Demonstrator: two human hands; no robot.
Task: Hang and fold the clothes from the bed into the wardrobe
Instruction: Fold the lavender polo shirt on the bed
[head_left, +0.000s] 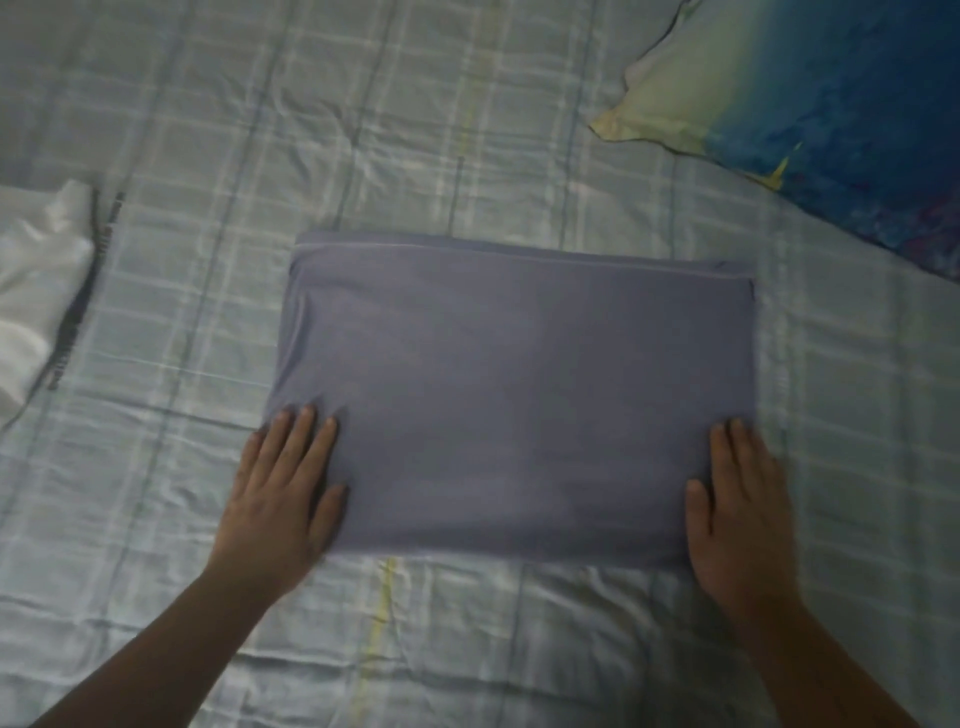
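Two hands lie flat with straight fingers on the folded grey-blue garment (519, 395), the left hand (283, 493) at its left near corner, the right hand (737, 509) at its right near corner. That garment lies mid-bed on the checked sheet (467, 130), folded to a neat rectangle, long axis left to right, piped edge away from the person. Folding looks nearly finished; carrying it to the wardrobe remains, and a white garment (36, 291) waits at the left.

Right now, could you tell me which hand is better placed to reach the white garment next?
Probably the left hand: it rests flat at the left edge of the folded blue garment, nearest the white garment. The right hand rests at the opposite edge, farther away.
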